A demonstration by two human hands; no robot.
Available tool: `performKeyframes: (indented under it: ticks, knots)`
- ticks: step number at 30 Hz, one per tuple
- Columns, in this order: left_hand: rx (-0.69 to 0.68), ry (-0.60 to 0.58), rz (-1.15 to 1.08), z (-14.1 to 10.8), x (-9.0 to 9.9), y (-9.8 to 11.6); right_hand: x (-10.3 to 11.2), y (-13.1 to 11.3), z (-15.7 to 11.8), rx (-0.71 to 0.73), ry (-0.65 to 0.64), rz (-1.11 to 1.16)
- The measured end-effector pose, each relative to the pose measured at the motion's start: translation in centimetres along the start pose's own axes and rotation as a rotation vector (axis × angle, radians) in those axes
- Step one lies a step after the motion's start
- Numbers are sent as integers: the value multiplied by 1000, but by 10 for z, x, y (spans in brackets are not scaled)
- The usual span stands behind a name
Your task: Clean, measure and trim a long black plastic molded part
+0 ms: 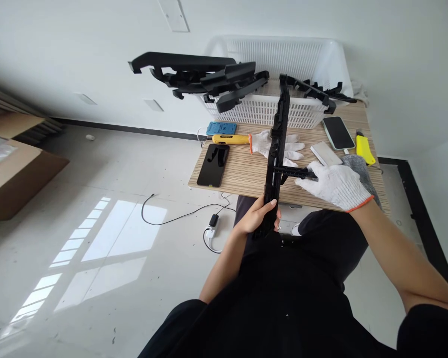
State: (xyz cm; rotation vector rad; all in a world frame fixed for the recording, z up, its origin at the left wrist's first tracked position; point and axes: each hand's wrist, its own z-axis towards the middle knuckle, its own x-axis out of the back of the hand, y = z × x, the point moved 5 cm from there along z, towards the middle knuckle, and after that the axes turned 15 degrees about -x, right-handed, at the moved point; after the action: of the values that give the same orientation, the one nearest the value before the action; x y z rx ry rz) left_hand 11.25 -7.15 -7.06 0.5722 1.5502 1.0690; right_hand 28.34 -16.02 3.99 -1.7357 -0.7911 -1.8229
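Observation:
My bare left hand (260, 215) is wrapped round the lower end of a long black plastic part (277, 144), which stands nearly upright above the table's front edge. A white knitted glove with an orange cuff covers my right hand (334, 184). Its fingers are closed on the end of a slim black piece (293, 172), whose other end meets the long part's right side; whether the two are joined I cannot tell. Behind the long part lies another white glove (261, 142), next to a yellow-handled tool (229, 139).
A white plastic basket (257, 110) against the wall carries several black plastic parts (194, 62), some overhanging its left side. On the wooden table (242, 171) lie a black phone (213, 165), a charging phone (339, 133), a blue box (221, 128), a white block (325, 153), a grey cloth (362, 171) and a yellow-green tool (365, 149).

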Motion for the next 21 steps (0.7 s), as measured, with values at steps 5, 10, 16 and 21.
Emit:
performKeyframes:
  ticks: [5, 10, 16, 21]
  knots:
    - [30, -19, 50, -1, 5, -4, -6, 4, 1, 14, 142, -45]
    - [91, -1, 196, -2, 12, -5, -5, 2, 3, -42, 173, -90]
    - [68, 7, 234, 5, 9, 6, -8, 2, 3, -132, 192, 9]
    - [73, 17, 230, 12, 7, 9, -9, 4, 4, -175, 236, 73]
